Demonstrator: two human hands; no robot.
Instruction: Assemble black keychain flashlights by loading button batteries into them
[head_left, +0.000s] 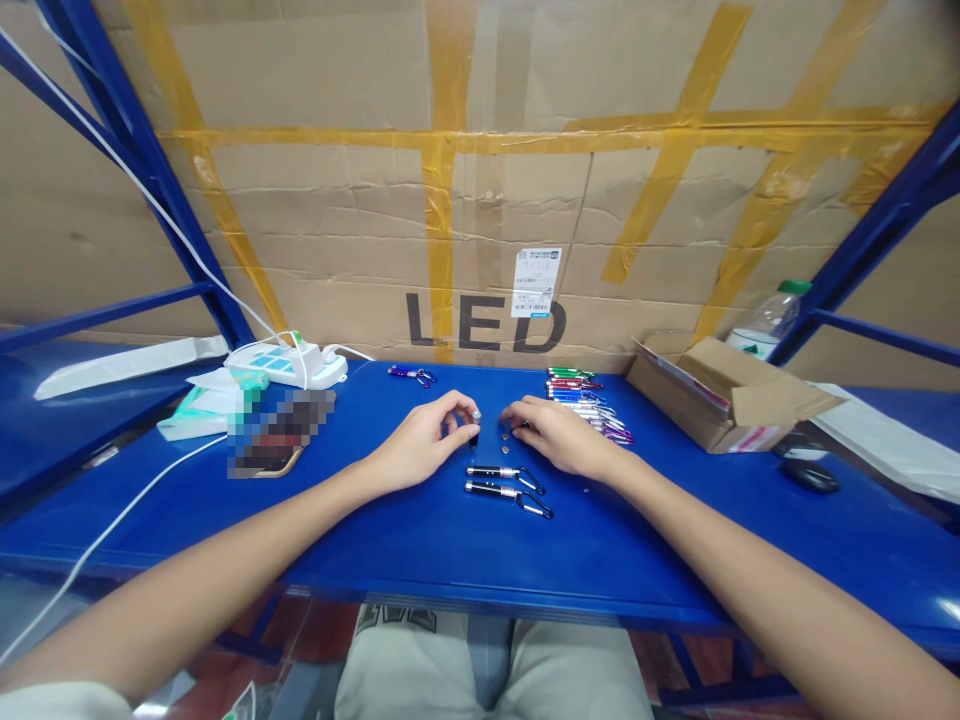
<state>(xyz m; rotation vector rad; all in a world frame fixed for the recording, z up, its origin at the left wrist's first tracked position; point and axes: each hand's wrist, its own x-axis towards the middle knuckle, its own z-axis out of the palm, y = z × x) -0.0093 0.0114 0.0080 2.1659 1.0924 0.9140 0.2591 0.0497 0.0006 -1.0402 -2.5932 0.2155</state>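
Observation:
My left hand (424, 442) is closed, thumb and forefinger pinched on a small black cylinder (474, 439) with something silvery above it at the fingertip. My right hand (559, 435) is curled just across from it, its fingertips low over the table. Whatever lies in those fingers is hidden. Beside the right fingertips is a small round button cell (505, 449). Nearer to me lie two black penlights with carabiner clips, an upper penlight (491, 472) and a lower penlight (491, 489), side by side.
Behind my right hand is a row of coloured penlights (574, 395). A blue penlight (405, 372) lies at the back. Left stand a power strip (315, 372), tissue pack (202, 410) and phone (289, 435). At right are an open carton (697, 405) and a black mouse (810, 475).

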